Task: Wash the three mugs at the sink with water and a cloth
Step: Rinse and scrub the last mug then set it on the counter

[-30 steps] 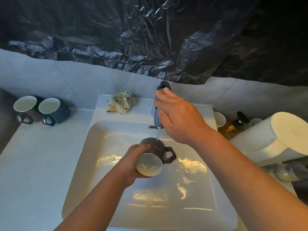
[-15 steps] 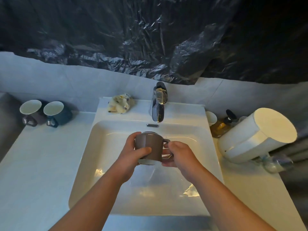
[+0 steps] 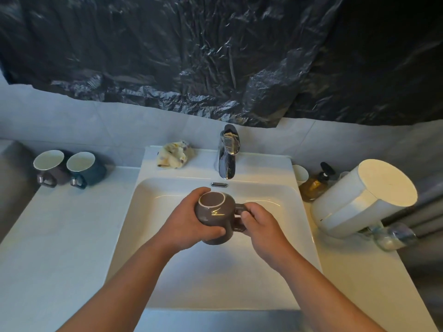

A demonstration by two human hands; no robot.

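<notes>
Over a white sink (image 3: 167, 195), the left hand (image 3: 189, 226) grips an upturned brown mug (image 3: 215, 218); the right hand (image 3: 261, 226) pinches its handle.

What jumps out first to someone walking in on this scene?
Two bare hands hold a brown mug upside down over the white sink: the left hand wraps its body, the right hand grips the handle. Crinkled black plastic sheeting covers the wall above. Two more mugs lie tipped on the counter, far left.
</notes>
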